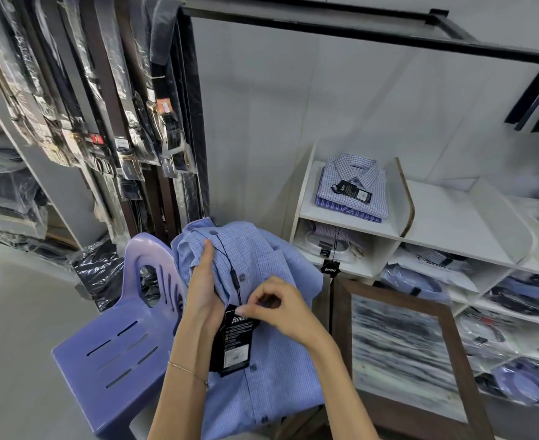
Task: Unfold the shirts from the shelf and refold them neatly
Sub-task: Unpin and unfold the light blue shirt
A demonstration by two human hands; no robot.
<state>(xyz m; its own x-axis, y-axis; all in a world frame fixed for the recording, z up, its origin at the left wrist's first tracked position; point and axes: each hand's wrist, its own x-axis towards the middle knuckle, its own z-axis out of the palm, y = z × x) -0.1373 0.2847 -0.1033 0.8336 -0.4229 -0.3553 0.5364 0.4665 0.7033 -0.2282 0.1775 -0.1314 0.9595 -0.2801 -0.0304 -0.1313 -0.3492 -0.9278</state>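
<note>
Head view: mid-task, left hand (202, 289) flat on blue shirt (271, 354), right hand (279, 308) pinching placket, shelf stack (353, 188) folded.

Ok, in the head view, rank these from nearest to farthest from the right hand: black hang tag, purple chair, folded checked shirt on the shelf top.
1. Black hang tag: at the right hand's fingertips.
2. Purple chair: left, beyond the left hand.
3. Folded checked shirt: on the white shelf, up right.

Left hand (202, 281) flat on blue shirt (261, 328); right hand (280, 304) pinches placket beside black tag (234, 341).
</note>
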